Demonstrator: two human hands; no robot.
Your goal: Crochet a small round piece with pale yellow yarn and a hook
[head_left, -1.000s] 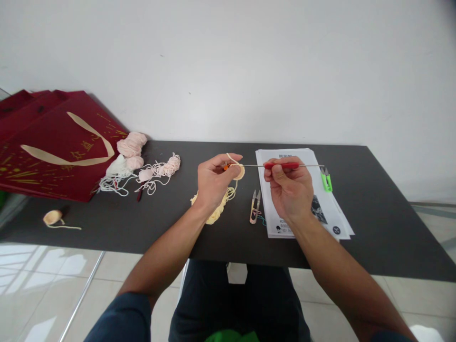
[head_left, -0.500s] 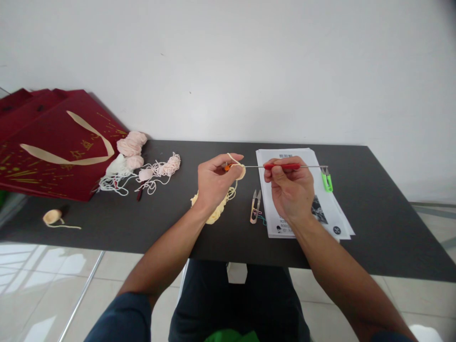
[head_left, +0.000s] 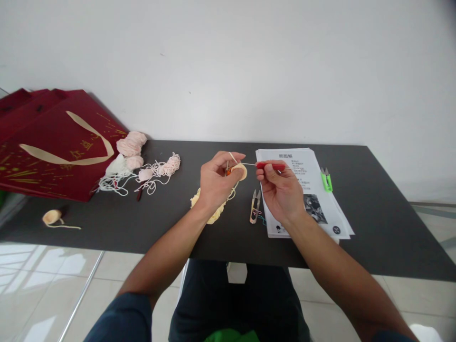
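Observation:
Between thumb and fingers, my left hand (head_left: 219, 178) pinches a small cream crochet piece (head_left: 243, 172), with yarn looped over the index finger. A bit of orange, perhaps a stitch marker (head_left: 229, 171), shows at the fingertips. My right hand (head_left: 283, 190) is closed on the red handle of a crochet hook (head_left: 265, 166), whose thin shaft points left toward the piece. Whether the tip sits in a stitch is too small to tell. A pale yellow yarn skein (head_left: 215, 216) lies on the table, partly hidden below my left hand.
Thread snips (head_left: 255, 207) lie between my hands, near printed sheets (head_left: 320, 225). Green-handled snips (head_left: 326, 181) rest on the sheets' right edge. Pink and white yarn balls (head_left: 131, 143) sit by red paper bags (head_left: 53, 147). A small cream crocheted cup (head_left: 52, 217) is at the table's left.
My right hand has moved left with the crochet hook, closer to my left hand. My left hand has shifted slightly right and still holds the cream piece.

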